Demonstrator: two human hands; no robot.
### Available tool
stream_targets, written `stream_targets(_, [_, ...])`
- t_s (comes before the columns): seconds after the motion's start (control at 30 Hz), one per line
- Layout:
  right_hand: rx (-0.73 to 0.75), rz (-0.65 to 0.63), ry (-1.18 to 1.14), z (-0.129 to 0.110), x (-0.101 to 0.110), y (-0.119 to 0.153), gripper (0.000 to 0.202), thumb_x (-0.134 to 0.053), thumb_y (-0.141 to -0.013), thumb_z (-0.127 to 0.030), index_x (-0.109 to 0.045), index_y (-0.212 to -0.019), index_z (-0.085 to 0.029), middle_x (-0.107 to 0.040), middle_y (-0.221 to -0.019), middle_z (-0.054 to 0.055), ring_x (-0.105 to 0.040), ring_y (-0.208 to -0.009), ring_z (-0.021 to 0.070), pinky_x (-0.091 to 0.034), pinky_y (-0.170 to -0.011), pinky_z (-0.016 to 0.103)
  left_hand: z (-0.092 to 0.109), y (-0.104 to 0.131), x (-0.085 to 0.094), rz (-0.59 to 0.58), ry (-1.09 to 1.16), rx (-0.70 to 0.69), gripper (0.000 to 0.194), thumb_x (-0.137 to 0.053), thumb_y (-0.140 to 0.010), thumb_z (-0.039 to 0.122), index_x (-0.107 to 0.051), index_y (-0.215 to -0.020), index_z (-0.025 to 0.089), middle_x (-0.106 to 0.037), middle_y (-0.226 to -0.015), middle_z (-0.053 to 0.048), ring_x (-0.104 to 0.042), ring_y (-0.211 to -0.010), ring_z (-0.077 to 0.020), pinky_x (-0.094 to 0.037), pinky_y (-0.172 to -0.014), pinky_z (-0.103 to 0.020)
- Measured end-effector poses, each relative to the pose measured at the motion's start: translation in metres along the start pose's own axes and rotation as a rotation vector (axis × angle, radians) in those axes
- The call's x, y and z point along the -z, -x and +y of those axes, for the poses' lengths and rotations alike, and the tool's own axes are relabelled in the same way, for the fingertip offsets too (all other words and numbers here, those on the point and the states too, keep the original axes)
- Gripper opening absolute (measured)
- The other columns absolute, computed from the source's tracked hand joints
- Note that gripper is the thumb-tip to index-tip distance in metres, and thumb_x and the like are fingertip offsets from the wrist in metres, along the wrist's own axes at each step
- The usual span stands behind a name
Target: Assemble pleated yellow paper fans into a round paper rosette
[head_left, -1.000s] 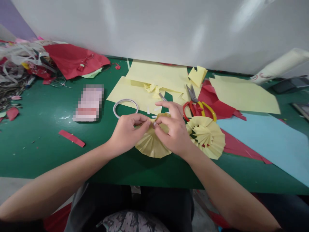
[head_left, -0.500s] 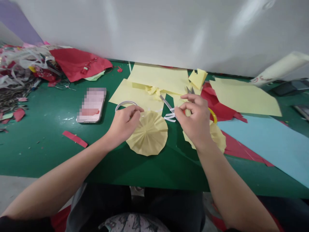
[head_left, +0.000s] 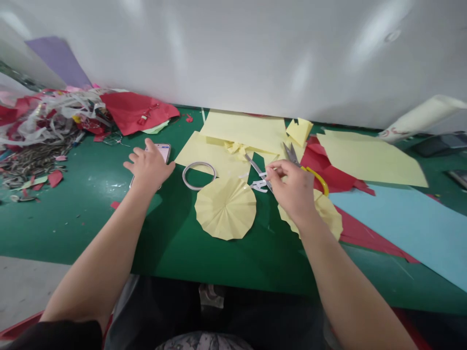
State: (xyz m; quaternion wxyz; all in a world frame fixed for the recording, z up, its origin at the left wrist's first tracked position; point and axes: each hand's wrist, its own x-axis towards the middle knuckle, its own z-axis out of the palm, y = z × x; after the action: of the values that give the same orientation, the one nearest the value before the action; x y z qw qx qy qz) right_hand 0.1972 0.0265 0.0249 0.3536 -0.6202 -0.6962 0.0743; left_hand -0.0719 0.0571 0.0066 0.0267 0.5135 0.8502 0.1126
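My left hand (head_left: 149, 167) hovers over or rests on a phone (head_left: 163, 151), its fingers spread; whether it touches the screen I cannot tell. My right hand (head_left: 292, 187) pinches with thumb and fingertips at what looks like a thin white strip (head_left: 263, 174). More white strips (head_left: 259, 185) lie just below it. Between my hands a round pleated yellow paper fan (head_left: 226, 209) lies flat on the table. A second pleated yellow fan (head_left: 328, 214) is partly covered by my right wrist. Scissors with yellow handles (head_left: 291, 153) lie behind my right hand. A tape roll (head_left: 184, 180) lies left of the first fan.
Yellow paper sheets (head_left: 241, 127) lie at the back of the green table (head_left: 189, 257). Red paper (head_left: 317, 158) and a blue sheet (head_left: 397, 209) are at the right. A tangled pile of ribbons and wires (head_left: 47, 131) sits at the left. A white wall (head_left: 233, 58) stands behind.
My left hand has left the yellow fan's edge and moved left to the phone, its fingers now spread. The right hand stays near the white strips, its fingers more closed. The view has shifted slightly.
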Motion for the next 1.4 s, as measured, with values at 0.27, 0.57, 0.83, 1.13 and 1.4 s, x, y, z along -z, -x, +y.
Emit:
stream_targets(0.27, [0.002, -0.007, -0.039, -0.001, 0.001, -0.001, 0.012, -0.049, -0.076, -0.022, -0.058, -0.069, -0.019, -0.063, -0.059, 0.001, -0.061, -0.059, 0.0141, -0.046, -0.061, 0.027, -0.009, -0.012, 0.0, -0.035, 0.049, 0.033, 0.088, -0.06, -0.062, 0.044, -0.024, -0.13, 0.002, -0.048, -0.115, -0.033, -0.042, -0.111, -0.0478, -0.027, -0.086, -0.064])
stream_targets(0.57, [-0.028, -0.015, -0.049, 0.0, 0.007, -0.004, 0.01, -0.05, -0.075, -0.022, -0.058, -0.071, -0.02, -0.064, -0.061, 0.001, -0.063, -0.062, 0.0159, -0.048, -0.065, 0.029, -0.023, -0.023, 0.001, -0.027, 0.141, -0.013, 0.081, -0.061, -0.06, 0.044, -0.027, -0.126, 0.012, -0.053, -0.109, -0.03, -0.039, -0.11, -0.0517, -0.023, -0.08, -0.066])
stream_targets(0.83, [-0.06, -0.259, 0.23, 0.009, 0.034, 0.006, 0.017, -0.055, -0.072, -0.038, -0.052, -0.075, -0.021, -0.062, -0.078, 0.004, -0.06, -0.074, 0.0205, -0.046, -0.06, 0.032, -0.018, -0.018, 0.001, -0.056, 0.111, 0.024, 0.076, -0.055, -0.066, 0.045, -0.031, -0.126, 0.004, -0.043, -0.121, -0.033, -0.035, -0.115, -0.0527, -0.023, -0.083, -0.07])
stream_targets(1.13, [0.014, -0.467, 0.591, 0.009, 0.05, 0.069, 0.027, -0.059, -0.07, -0.035, -0.051, -0.091, -0.02, -0.056, -0.095, 0.01, -0.056, -0.09, 0.031, -0.049, -0.067, 0.045, 0.013, 0.009, 0.007, -0.073, 0.505, -0.616, 0.031, -0.045, -0.078, 0.041, -0.059, -0.083, 0.014, -0.063, -0.087, -0.011, -0.058, -0.087, -0.0222, -0.043, -0.081, -0.036])
stream_targets(1.4, [0.005, -0.37, 0.179, -0.006, 0.029, 0.055, 0.038, -0.046, -0.082, -0.039, -0.044, -0.116, -0.022, -0.058, -0.107, 0.01, -0.059, -0.095, 0.0232, -0.052, -0.077, 0.043, 0.028, 0.043, 0.002, -0.436, 0.464, -0.967, 0.014, -0.055, -0.064, 0.029, -0.047, -0.06, 0.019, -0.043, -0.056, 0.003, -0.039, -0.053, -0.0108, -0.03, -0.05, -0.025])
